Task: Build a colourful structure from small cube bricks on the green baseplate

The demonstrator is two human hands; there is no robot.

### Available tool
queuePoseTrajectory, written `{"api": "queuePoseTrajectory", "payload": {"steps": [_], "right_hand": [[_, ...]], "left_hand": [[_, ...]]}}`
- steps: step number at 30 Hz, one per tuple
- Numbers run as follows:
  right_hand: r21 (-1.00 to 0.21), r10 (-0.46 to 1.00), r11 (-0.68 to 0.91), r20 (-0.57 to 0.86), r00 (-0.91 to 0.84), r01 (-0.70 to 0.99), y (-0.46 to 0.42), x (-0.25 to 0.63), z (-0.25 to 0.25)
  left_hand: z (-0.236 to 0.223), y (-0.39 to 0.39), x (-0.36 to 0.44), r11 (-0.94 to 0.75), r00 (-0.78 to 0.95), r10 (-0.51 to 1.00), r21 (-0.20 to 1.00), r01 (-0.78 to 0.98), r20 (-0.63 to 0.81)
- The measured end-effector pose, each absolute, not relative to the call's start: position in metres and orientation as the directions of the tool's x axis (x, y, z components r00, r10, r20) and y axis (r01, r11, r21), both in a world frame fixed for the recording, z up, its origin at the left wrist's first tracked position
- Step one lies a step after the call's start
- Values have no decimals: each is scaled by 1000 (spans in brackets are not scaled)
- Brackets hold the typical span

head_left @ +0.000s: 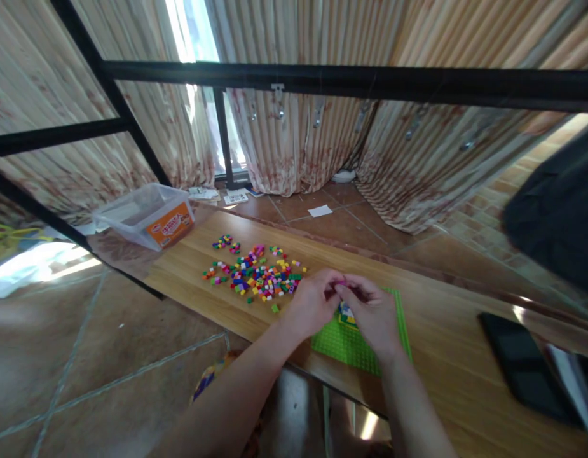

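Note:
My left hand [317, 301] and my right hand [369, 312] meet above a green studded baseplate [346, 353]. Their fingertips are pinched together around a small pink toy brick [341, 282], mostly hidden by the fingers. Which hand bears it more I cannot make out. Beneath the hands, a small build of yellow, white, blue and green bricks [348, 316] stands on the baseplate, partly covered by my right hand. Left of my left hand, a loose spread of many-coloured toy bricks [262, 277] lies on the wooden table.
A clear plastic box [143, 213] with an orange label stands at the table's far left end. A dark tablet-like object [525, 366] lies on the right of the wooden tabletop [446, 343]. A black metal frame [322, 79] crosses in front of the curtains [294, 146].

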State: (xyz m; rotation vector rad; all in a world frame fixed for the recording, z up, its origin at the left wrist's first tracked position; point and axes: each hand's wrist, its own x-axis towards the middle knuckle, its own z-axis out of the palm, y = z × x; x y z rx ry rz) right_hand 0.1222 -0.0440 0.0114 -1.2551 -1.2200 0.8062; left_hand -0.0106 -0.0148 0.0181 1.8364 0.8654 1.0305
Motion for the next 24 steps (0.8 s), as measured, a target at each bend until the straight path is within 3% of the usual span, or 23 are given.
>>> {"api": "queuePoseTrajectory", "payload": {"steps": [3,5,8,10,15,24], "right_hand": [[-977,939,142,184,291,158,-43,128,7],[-982,909,107,160,385,156,-43,133,5],[-985,865,79,145,480,156,-44,139,7],[-985,856,73,141,497,153,-45,141,8],[-986,849,27,109,517,162,-46,145,8],[-988,814,-32,61,577,149,-48,146,10]], "left_hand": [[15,-11,-15,-439,453,842,860,259,293],[11,-1,-26,-417,392,886,798,435,249],[7,17,-45,-330,249,944,576,748,218],[6,25,-53,-324,261,944,428,844,200],[4,24,-49,-293,269,955,243,925,129],[-2,24,-44,-261,242,964,217,941,110]]}}
